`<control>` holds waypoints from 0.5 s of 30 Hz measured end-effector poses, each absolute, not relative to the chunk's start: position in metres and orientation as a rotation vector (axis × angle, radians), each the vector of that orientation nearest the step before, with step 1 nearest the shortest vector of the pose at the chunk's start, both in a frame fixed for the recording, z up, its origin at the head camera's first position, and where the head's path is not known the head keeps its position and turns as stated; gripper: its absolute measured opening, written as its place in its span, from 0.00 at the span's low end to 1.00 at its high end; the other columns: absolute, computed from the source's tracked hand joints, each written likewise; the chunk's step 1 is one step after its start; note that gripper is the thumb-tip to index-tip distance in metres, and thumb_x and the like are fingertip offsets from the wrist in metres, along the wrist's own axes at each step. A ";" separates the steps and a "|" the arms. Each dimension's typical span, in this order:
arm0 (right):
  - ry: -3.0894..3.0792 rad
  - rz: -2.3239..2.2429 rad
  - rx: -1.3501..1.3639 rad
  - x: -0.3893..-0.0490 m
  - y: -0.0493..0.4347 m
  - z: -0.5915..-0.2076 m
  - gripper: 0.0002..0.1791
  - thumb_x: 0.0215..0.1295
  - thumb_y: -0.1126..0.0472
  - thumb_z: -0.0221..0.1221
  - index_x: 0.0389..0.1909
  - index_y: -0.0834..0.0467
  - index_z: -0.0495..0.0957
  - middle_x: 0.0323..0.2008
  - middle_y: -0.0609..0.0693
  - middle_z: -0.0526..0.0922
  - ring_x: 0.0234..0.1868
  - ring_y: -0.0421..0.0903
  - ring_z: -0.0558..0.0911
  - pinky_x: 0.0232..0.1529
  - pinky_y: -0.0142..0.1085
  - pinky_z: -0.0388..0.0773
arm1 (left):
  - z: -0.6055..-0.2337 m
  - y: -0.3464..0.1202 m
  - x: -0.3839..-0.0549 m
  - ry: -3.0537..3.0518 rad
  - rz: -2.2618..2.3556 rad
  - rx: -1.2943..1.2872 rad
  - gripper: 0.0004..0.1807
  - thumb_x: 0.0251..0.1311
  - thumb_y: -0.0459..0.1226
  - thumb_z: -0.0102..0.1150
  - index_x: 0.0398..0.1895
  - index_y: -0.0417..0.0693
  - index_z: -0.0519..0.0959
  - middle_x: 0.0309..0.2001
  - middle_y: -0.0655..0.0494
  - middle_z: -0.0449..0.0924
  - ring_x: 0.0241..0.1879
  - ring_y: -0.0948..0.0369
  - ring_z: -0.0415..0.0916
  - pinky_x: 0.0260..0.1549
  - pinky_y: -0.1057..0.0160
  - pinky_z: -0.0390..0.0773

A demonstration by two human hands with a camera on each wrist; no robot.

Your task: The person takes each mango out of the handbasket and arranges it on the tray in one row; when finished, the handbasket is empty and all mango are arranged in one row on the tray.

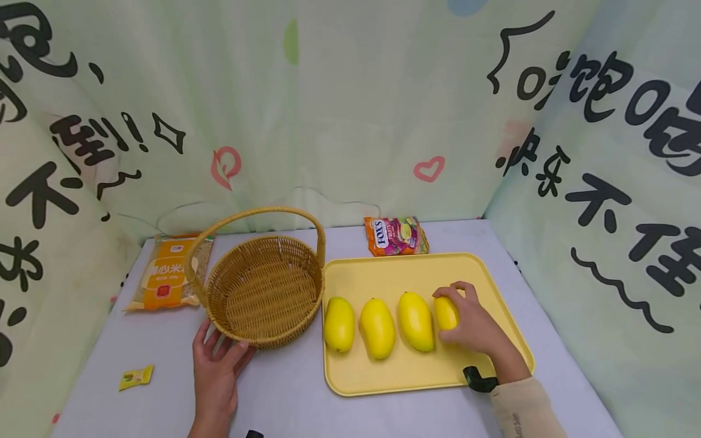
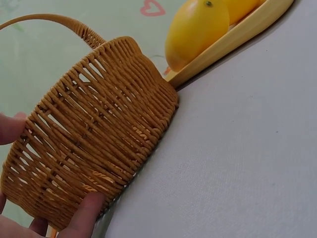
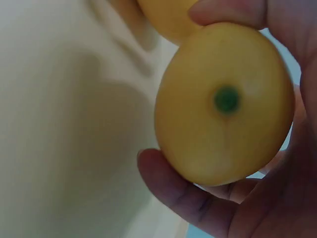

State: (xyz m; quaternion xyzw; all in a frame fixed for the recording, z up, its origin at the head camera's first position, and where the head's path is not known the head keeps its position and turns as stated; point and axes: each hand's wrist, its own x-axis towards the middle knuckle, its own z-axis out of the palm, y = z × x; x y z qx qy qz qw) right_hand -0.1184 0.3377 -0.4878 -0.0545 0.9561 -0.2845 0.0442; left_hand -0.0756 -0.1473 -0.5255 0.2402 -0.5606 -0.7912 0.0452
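Observation:
My right hand point(image 1: 475, 323) grips a yellow mango point(image 1: 446, 314) above the right part of the yellow tray point(image 1: 394, 378), fingers and thumb on opposite sides. The right wrist view shows the green stem end of this mango point(image 3: 218, 144) facing the camera. Three more mangoes stand side by side on the tray: a left one point(image 1: 339, 325), a middle one point(image 1: 378, 328) and a right one point(image 1: 415, 322). Left of the tray is a brown wicker basket point(image 1: 268, 292) with a raised handle. My left hand point(image 1: 216, 371) holds its near side, thumb by the rim and fingers against the weave.
A bag of grain point(image 1: 164, 274) with an orange label lies behind the basket at left. One small yellow wrapped packet point(image 1: 136, 378) is at the front left. Behind the tray rests a colourful Fox's candy bag point(image 1: 397, 236). Printed curtains point(image 1: 350, 121) enclose the white table point(image 1: 296, 395).

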 end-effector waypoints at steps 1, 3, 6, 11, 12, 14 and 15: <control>2.929 -0.828 -0.174 -0.119 0.337 -0.488 0.43 0.42 0.60 0.73 0.65 0.50 0.73 0.73 0.67 0.53 0.41 0.55 0.80 0.34 0.38 0.75 | -0.525 -0.147 -0.075 -1.715 -2.417 0.732 0.54 0.67 0.23 0.62 0.84 0.76 0.48 0.83 0.52 0.51 0.76 0.54 0.63 0.51 0.61 0.88; 2.938 -0.762 -0.186 -0.120 0.337 -0.489 0.43 0.42 0.60 0.74 0.65 0.50 0.73 0.74 0.68 0.53 0.40 0.55 0.80 0.34 0.39 0.75 | -0.525 -0.147 -0.075 -1.719 -2.415 0.730 0.54 0.68 0.23 0.61 0.84 0.76 0.47 0.83 0.52 0.51 0.76 0.55 0.63 0.51 0.62 0.88; 2.951 -0.681 -0.190 -0.121 0.335 -0.490 0.42 0.42 0.60 0.75 0.65 0.49 0.74 0.73 0.69 0.55 0.44 0.59 0.81 0.37 0.41 0.78 | -0.524 -0.148 -0.075 -1.725 -2.415 0.726 0.54 0.68 0.23 0.62 0.84 0.76 0.47 0.83 0.52 0.51 0.76 0.55 0.63 0.51 0.62 0.88; 2.942 -0.604 -0.169 -0.122 0.333 -0.492 0.42 0.41 0.59 0.75 0.64 0.49 0.75 0.73 0.69 0.56 0.51 0.65 0.79 0.41 0.46 0.82 | -0.525 -0.148 -0.075 -1.724 -2.418 0.714 0.54 0.68 0.24 0.63 0.84 0.75 0.47 0.83 0.52 0.51 0.74 0.57 0.65 0.50 0.63 0.88; 2.939 -0.597 -0.163 -0.122 0.333 -0.493 0.43 0.41 0.59 0.76 0.64 0.49 0.75 0.73 0.69 0.56 0.52 0.66 0.79 0.42 0.46 0.82 | -0.525 -0.148 -0.075 -1.722 -2.419 0.712 0.54 0.68 0.24 0.63 0.84 0.75 0.47 0.83 0.52 0.51 0.73 0.57 0.65 0.50 0.63 0.88; 2.938 -0.586 -0.154 -0.121 0.332 -0.493 0.43 0.40 0.58 0.76 0.65 0.49 0.76 0.73 0.69 0.56 0.54 0.68 0.78 0.42 0.48 0.82 | -0.525 -0.148 -0.075 -1.720 -2.418 0.711 0.54 0.68 0.23 0.63 0.84 0.75 0.47 0.83 0.52 0.51 0.72 0.58 0.66 0.50 0.63 0.88; 2.939 -0.583 -0.152 -0.121 0.331 -0.493 0.43 0.40 0.58 0.76 0.65 0.49 0.76 0.73 0.69 0.56 0.55 0.68 0.77 0.43 0.49 0.83 | -0.526 -0.148 -0.075 -1.720 -2.418 0.710 0.54 0.68 0.24 0.63 0.84 0.75 0.47 0.83 0.52 0.51 0.72 0.59 0.66 0.50 0.63 0.88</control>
